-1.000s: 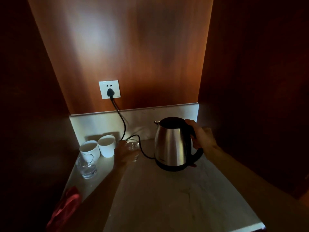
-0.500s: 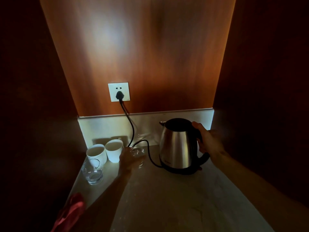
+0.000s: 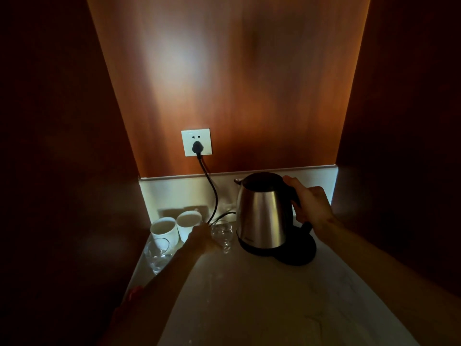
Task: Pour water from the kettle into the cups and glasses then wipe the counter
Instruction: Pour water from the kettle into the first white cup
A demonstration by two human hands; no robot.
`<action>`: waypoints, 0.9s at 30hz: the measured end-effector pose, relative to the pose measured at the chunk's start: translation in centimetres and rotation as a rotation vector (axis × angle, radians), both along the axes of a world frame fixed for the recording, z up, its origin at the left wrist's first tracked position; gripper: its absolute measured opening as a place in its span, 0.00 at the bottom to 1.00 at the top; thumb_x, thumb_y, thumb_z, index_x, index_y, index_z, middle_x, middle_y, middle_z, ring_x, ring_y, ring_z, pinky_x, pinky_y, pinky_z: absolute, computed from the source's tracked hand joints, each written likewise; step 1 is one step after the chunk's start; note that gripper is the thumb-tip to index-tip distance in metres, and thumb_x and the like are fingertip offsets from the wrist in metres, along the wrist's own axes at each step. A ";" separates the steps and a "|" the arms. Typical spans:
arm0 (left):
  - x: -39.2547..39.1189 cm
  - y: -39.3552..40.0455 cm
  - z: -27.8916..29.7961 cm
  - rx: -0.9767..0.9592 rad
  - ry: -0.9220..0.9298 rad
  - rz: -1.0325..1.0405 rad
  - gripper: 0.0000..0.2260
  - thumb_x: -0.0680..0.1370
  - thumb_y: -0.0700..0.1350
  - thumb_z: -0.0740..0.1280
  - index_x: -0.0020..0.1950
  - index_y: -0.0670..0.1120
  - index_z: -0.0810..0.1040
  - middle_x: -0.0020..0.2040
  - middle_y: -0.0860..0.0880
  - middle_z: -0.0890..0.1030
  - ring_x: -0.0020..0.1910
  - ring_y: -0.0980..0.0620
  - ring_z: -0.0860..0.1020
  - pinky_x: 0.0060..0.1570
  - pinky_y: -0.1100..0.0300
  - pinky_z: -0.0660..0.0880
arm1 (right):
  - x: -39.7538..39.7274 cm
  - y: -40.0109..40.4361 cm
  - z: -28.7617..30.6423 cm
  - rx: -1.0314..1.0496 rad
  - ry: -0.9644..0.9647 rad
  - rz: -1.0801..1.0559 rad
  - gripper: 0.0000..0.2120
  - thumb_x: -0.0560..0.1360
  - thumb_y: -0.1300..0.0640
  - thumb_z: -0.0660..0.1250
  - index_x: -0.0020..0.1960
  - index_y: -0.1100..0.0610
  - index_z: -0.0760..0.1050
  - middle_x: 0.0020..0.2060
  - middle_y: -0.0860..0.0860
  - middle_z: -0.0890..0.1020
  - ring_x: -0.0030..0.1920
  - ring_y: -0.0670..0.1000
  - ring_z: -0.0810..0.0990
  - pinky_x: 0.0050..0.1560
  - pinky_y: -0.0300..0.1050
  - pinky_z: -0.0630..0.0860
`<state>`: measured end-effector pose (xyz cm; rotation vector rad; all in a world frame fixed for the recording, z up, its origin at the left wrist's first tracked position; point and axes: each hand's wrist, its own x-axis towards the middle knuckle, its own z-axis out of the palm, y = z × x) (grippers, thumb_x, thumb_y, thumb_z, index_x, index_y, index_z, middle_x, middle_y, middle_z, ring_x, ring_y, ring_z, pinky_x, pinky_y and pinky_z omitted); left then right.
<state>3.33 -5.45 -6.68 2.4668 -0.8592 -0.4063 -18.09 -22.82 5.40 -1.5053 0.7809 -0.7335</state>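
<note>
A steel kettle (image 3: 262,216) with a black lid hangs tilted just above its black base (image 3: 296,253), lifted off it toward the left. My right hand (image 3: 311,206) is closed around its black handle. My left hand (image 3: 202,239) grips a clear glass (image 3: 223,234) standing on the pale counter (image 3: 262,295) just left of the kettle. Two white cups (image 3: 163,231) (image 3: 188,222) stand side by side at the back left. A second clear glass (image 3: 157,254) sits in front of them. A red cloth (image 3: 132,294) lies at the counter's left edge, mostly hidden by my forearm.
A black cord (image 3: 212,193) runs from the plug in the white wall socket (image 3: 197,142) down behind the glass to the kettle base. Dark wooden walls close in the niche on the left, right and back. A white upstand (image 3: 174,193) lines the back.
The kettle has lifted off its base and tipped left, exposing the base on the right. The camera has shifted, so the whole scene sits further right. My left hand stays on the glass.
</note>
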 end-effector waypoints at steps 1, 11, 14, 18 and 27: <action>0.5 0.5 0.4 0.013 -0.055 0.005 0.27 0.64 0.49 0.81 0.60 0.46 0.79 0.53 0.49 0.82 0.55 0.52 0.80 0.58 0.61 0.77 | 0.2 0.3 0.2 -0.002 -0.007 0.004 0.29 0.75 0.41 0.72 0.24 0.56 0.66 0.19 0.50 0.67 0.19 0.48 0.64 0.25 0.41 0.61; 5.3 3.2 1.7 0.017 -0.248 0.037 0.41 0.70 0.52 0.79 0.77 0.46 0.64 0.71 0.42 0.69 0.72 0.42 0.68 0.71 0.52 0.65 | 2.0 2.5 1.0 -0.018 -0.021 0.070 0.29 0.77 0.43 0.72 0.24 0.56 0.65 0.20 0.52 0.65 0.19 0.49 0.63 0.23 0.41 0.61; 6.2 3.1 0.8 0.134 -0.293 0.035 0.45 0.68 0.57 0.78 0.78 0.49 0.60 0.73 0.42 0.69 0.71 0.40 0.69 0.71 0.45 0.66 | 2.2 2.6 1.0 -0.004 -0.031 0.093 0.29 0.77 0.44 0.72 0.25 0.55 0.65 0.20 0.52 0.64 0.19 0.48 0.62 0.24 0.40 0.59; 7.2 2.7 -0.1 0.175 -0.365 0.047 0.47 0.67 0.62 0.76 0.79 0.47 0.57 0.75 0.42 0.68 0.72 0.40 0.69 0.72 0.45 0.65 | 1.9 2.4 0.8 -0.002 -0.017 0.109 0.29 0.78 0.43 0.71 0.26 0.56 0.65 0.21 0.52 0.64 0.19 0.48 0.61 0.24 0.40 0.60; 7.2 2.7 1.3 0.066 -0.282 0.023 0.46 0.64 0.55 0.82 0.76 0.46 0.64 0.70 0.42 0.71 0.68 0.43 0.72 0.65 0.53 0.71 | 1.2 3.0 0.5 -0.031 0.026 0.107 0.29 0.77 0.41 0.70 0.26 0.55 0.64 0.22 0.52 0.64 0.19 0.48 0.62 0.25 0.40 0.60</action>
